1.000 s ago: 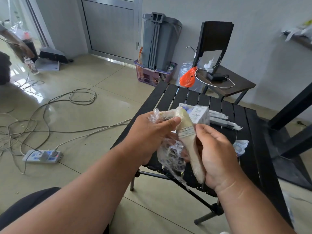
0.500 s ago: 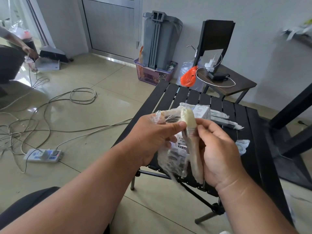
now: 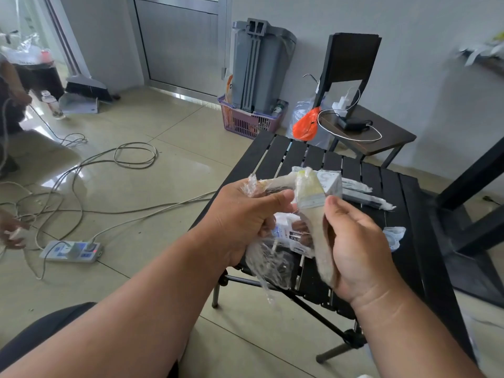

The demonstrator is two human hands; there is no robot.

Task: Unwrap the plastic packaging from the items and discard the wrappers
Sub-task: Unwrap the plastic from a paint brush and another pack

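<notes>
Above the table (image 3: 409, 241), my right hand (image 3: 357, 249) grips the brush (image 3: 313, 211) steady while my left hand (image 3: 242, 219) pinches the wrapper (image 3: 268, 260) to strip it.

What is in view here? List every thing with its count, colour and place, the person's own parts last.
paintbrush: one, pale, held above the table's near edge.
plastic wrap: one, clear, hanging from the brush.
wrapped items: several, white, on the table.
box: one, white, on the table.
table: one, black, slatted, centre.
side table: one, brown, behind.
orange bag: one, beside it.
basket: one, purple, by the wall.
bin: one, grey, in the basket.
power strip: one, white, floor left.
left hand: grip on the wrap.
right hand: grip on the brush.
</notes>
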